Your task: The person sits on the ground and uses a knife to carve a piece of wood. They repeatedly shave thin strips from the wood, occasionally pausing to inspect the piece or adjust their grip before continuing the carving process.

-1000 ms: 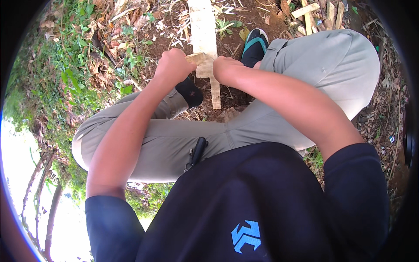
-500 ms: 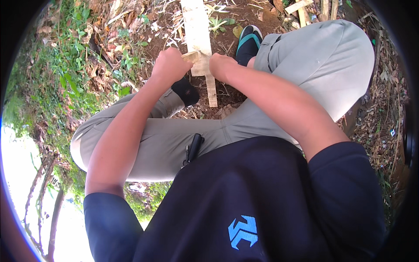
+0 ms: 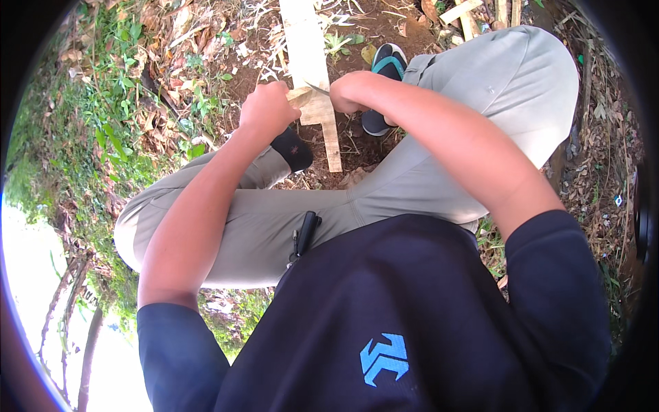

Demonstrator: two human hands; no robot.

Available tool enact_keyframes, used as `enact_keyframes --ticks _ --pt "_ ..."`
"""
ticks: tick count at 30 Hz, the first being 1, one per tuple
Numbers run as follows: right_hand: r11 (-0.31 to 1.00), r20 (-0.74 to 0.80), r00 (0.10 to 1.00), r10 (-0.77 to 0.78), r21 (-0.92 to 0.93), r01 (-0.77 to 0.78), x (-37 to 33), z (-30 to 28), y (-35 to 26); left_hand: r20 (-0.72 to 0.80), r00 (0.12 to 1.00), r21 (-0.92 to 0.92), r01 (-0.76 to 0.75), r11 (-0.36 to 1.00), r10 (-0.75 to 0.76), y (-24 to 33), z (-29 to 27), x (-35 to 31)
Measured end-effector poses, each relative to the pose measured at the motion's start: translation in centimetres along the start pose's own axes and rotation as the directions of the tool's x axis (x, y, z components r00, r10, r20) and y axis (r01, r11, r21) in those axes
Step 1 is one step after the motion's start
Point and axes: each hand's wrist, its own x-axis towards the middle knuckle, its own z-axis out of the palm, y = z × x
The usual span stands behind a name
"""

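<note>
I am squatting over bare soil. A long pale wooden plank (image 3: 307, 48) lies on the ground in front of me, running away from my knees. My left hand (image 3: 266, 111) is closed on a small pale piece of wood (image 3: 302, 96) held over the plank. My right hand (image 3: 351, 93) is a fist just to its right, and a thin dark blade (image 3: 317, 88) pokes out of it and meets the wood piece. The handle is hidden inside the fist. The two hands are nearly touching.
My grey-trousered knees (image 3: 522, 82) frame the plank, with a black and teal sandal (image 3: 384, 69) beside it. A black pen-like clip (image 3: 304, 233) sticks out at my waist. Dry leaves and green weeds (image 3: 117, 130) lie left; cut wood scraps (image 3: 473, 14) lie at top right.
Both hands stay together over the plank, with only small shifts. The view has tilted slightly, so the plank and hands sit a little lower in the picture.
</note>
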Motion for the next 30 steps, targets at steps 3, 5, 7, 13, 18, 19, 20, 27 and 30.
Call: enact_keyframes --ticks 3,5,7,13,18,19,20,27,30 --pt "1.000 0.006 1.000 0.002 -0.009 -0.002 -0.3 0.0 -0.7 0.033 0.998 0.013 0.047 0.999 -0.048 0.0 -0.1 0.3" --pt "1.000 -0.030 0.999 -0.018 -0.008 0.018 -0.3 -0.2 -1.0 0.046 0.997 0.008 0.061 0.998 -0.061 -0.1 -0.3 0.6" --pt "0.999 -0.104 0.994 -0.029 -0.017 0.028 -0.1 -0.2 -1.3 0.046 0.997 0.004 0.065 0.998 -0.065 -0.5 -0.2 0.9" --pt "0.958 -0.319 0.944 0.089 0.288 0.007 0.3 1.6 -1.6 0.081 0.993 -0.033 0.085 0.996 -0.082 -0.8 -0.6 1.3" --pt "0.830 -0.193 0.937 0.290 0.539 -0.145 2.3 2.3 -2.2 0.091 0.992 -0.036 0.092 0.995 -0.089 -0.7 -0.9 1.8" --pt "0.822 -0.185 0.933 0.308 0.545 -0.163 3.0 2.5 -2.2 0.092 0.992 -0.039 0.089 0.995 -0.086 -0.8 -0.9 1.9" --pt "0.814 -0.176 0.929 0.326 0.552 -0.181 3.7 2.7 -2.2 0.093 0.992 -0.041 0.086 0.995 -0.082 -0.8 -0.8 2.0" --pt "0.813 -0.233 0.925 0.301 0.569 -0.121 2.4 2.9 -2.8 0.180 0.977 -0.048 0.127 0.991 -0.116 -0.4 -1.3 2.4" --pt "0.768 -0.262 0.895 0.362 0.628 -0.126 3.1 3.9 -3.1 0.161 0.980 -0.044 0.128 0.991 -0.120 -0.2 -1.2 2.5"
